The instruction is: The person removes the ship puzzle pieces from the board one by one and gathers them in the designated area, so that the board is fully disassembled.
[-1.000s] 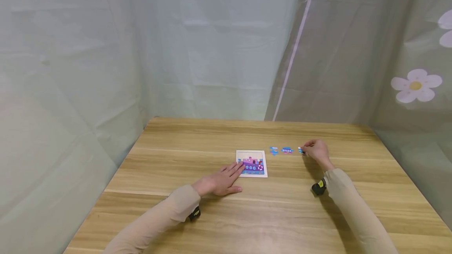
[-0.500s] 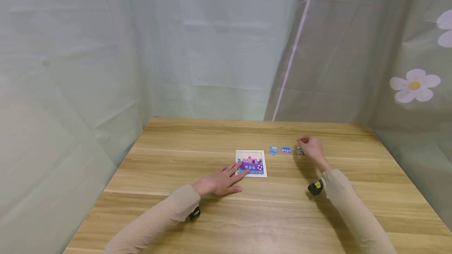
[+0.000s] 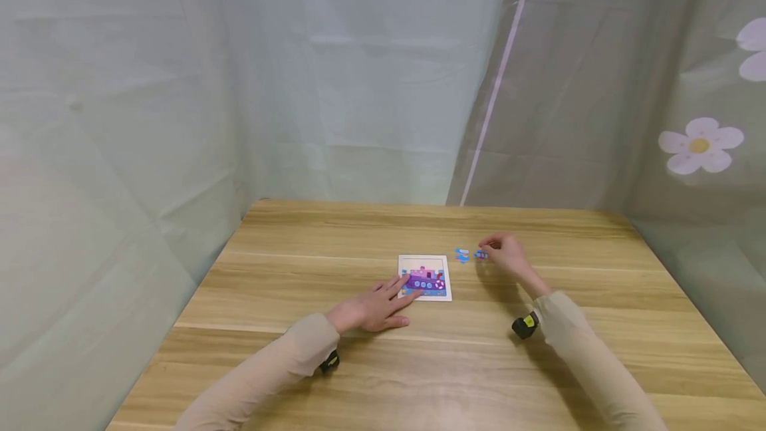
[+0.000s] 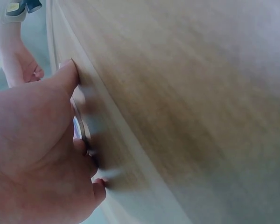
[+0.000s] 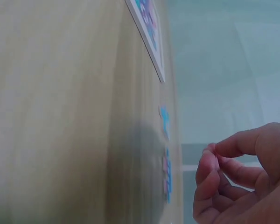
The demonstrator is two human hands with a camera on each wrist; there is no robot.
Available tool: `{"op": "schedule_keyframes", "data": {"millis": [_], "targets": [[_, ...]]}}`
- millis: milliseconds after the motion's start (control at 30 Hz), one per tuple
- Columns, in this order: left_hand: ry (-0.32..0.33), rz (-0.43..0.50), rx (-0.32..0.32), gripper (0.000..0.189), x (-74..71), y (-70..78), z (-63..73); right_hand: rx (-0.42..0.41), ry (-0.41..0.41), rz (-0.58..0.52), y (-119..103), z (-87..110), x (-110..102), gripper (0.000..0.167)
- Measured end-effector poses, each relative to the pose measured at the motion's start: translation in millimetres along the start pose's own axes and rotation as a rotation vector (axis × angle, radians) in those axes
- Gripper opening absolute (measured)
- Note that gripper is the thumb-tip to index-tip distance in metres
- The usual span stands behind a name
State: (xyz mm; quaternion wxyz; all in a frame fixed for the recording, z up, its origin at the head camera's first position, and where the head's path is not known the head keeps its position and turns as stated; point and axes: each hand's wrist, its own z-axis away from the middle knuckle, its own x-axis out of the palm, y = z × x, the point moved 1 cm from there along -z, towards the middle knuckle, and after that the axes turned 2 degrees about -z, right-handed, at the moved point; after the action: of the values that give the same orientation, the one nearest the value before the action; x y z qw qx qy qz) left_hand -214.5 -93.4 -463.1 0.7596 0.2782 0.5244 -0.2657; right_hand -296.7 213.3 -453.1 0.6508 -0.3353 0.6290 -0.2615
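Note:
A framed jigsaw puzzle (image 3: 439, 277) with a purple and pink ship picture lies flat on the table; its top strip is pale and bare of picture. My left hand (image 3: 379, 308) rests on its lower left part, fingers spread and mostly straight. My right hand (image 3: 507, 255) hovers over the row of loose pieces, fingers loosely curled and thumb tip against the fingers. Nothing shows between them in the right wrist view. Below its fingertips is a blue and purple puzzle piece (image 3: 481, 255), partly covered. Left of that lies a blue puzzle piece (image 3: 462, 255).
The wooden table (image 3: 335, 231) is bounded by hanging pale curtains (image 3: 359, 85) at the back and sides. Each wrist carries a black camera (image 3: 525, 326). In the right wrist view, the puzzle's white frame edge (image 5: 151, 51) stands beyond the loose pieces.
My right hand has left the rightmost piece and moved left over the middle one; its arm now hides the rightmost piece's spot. My left hand stays on the puzzle, its fingers slightly more spread.

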Motion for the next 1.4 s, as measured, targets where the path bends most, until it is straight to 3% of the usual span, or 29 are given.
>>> {"op": "schedule_keyframes", "data": {"millis": [400,867,1400], "targets": [[0.003,0.013,0.001,0.062,0.2,-0.4,-0.8,-0.101,-0.16,-0.076,-4,2.2,20,0.02],[-0.023,0.038,-0.021,0.061,-3.2,1.3,1.3,-0.24,-0.312,-0.006,-20,2.1,47,0.018],[-0.029,0.023,-0.035,0.062,-4.6,2.5,-0.3,-0.235,-0.303,0.11,-30,3.6,59,0.022]]}}
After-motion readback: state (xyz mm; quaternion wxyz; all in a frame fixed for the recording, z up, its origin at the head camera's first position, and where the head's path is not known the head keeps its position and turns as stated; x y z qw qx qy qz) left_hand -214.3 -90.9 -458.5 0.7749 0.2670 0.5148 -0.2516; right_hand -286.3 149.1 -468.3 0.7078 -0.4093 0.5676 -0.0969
